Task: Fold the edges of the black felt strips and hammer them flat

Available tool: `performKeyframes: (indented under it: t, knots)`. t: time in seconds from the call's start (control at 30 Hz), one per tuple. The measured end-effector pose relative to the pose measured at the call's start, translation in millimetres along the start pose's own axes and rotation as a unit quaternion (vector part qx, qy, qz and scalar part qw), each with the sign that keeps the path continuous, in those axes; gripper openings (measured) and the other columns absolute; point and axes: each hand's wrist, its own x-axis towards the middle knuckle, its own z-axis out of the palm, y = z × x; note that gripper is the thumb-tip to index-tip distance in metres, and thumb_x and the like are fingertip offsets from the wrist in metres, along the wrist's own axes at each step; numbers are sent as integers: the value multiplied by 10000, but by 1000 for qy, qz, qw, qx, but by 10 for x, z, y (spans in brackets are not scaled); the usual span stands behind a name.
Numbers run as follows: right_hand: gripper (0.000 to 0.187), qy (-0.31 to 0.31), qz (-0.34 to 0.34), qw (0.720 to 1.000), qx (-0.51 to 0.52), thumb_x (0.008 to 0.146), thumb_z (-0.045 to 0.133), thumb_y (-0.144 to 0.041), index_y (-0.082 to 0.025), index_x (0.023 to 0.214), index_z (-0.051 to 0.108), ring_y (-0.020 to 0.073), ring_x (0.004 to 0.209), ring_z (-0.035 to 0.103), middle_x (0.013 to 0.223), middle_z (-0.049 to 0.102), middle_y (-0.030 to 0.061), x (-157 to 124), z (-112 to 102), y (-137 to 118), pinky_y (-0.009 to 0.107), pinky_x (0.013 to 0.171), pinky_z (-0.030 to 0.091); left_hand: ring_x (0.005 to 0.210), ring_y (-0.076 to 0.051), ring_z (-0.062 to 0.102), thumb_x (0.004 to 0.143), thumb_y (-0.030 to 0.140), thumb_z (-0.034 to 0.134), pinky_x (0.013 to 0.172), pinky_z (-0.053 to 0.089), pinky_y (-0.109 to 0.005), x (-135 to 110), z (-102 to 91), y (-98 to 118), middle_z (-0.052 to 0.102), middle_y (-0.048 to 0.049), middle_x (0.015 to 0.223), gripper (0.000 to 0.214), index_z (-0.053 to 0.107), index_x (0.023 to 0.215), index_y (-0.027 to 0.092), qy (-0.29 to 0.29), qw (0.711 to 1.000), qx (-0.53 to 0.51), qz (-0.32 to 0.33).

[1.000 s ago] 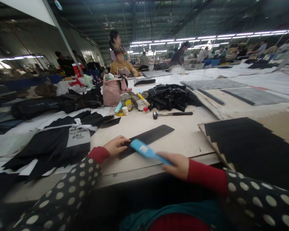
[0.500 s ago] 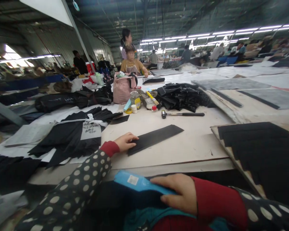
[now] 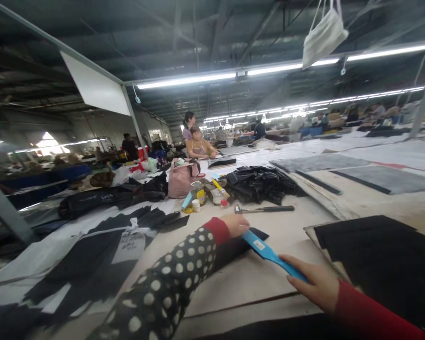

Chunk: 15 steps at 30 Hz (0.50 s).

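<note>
My right hand (image 3: 315,284) grips the handle of a flat blue tool (image 3: 265,251), whose far end rests over a black strip of material (image 3: 241,241) on the worktable (image 3: 255,283). My left hand (image 3: 236,225) lies on that strip, fingers curled down onto it, with my dotted sleeve (image 3: 170,283) covering most of the strip's near part. A hammer (image 3: 264,209) lies on the table just beyond both hands.
A stack of black sheets (image 3: 378,264) lies at right. Bundled black pieces with a written tag (image 3: 129,245) lie at left. Behind stand a pink bag (image 3: 182,179), small jars and bottles (image 3: 198,196) and a black heap (image 3: 262,184). Other people (image 3: 198,144) work farther back.
The blue tool has come up from my lap back onto the black strip. My left hand slid farther along the strip. The camera has tilted upward, showing more ceiling.
</note>
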Motion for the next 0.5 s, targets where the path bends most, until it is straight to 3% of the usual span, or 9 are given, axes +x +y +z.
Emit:
performKeyframes:
  t: [0.13,0.2,0.27,0.3,0.37,0.43,0.5]
  knots:
    - [530,-10,15,1000,-18,722,340,-320,-113,1188,483,223,900,580,1021,616,108,-39,75,-99,320,796,431,915,-205,548,809,357,341,811,411,-312,455,170,277,611,-73,1002,352,626,910,177,-67,997,32,-18]
    - [526,-49,-8,999,-3,721,355,-295,-134,1209,466,210,911,577,1032,614,98,-85,318,-241,294,803,428,844,-221,575,794,391,331,750,436,-323,533,249,319,630,-101,936,399,639,868,147,-103,993,43,-32]
    - [546,-131,-76,988,24,673,439,-283,-212,1214,461,199,921,573,1064,606,49,-117,649,-443,258,786,434,808,-222,586,785,406,316,721,445,-319,549,293,315,634,-116,912,433,639,864,129,-131,989,49,-40]
    - [500,-185,-106,977,25,656,480,-300,-245,1151,519,206,907,578,1063,608,29,-117,798,-549,253,759,443,807,-216,587,782,408,311,724,445,-311,546,301,303,633,-114,919,439,637,874,128,-141,988,49,-42]
    - [416,-213,-132,968,27,652,502,-314,-272,1059,578,205,894,579,1059,609,4,-70,959,-719,246,740,443,821,-203,584,778,413,308,743,440,-294,535,301,278,627,-104,950,444,628,904,133,-158,985,49,-42]
    - [431,-186,-138,972,32,656,502,-300,-262,1081,557,196,897,573,1047,612,8,36,885,-797,239,750,431,838,-196,579,777,420,306,760,435,-285,531,292,267,620,-100,977,449,619,927,136,-168,984,49,-42]
    - [465,-118,-111,987,20,677,474,-258,-208,1138,513,199,918,562,1035,611,51,162,653,-801,253,780,411,847,-201,575,777,420,302,763,435,-290,537,284,277,616,-109,985,454,614,937,130,-171,983,51,-44]
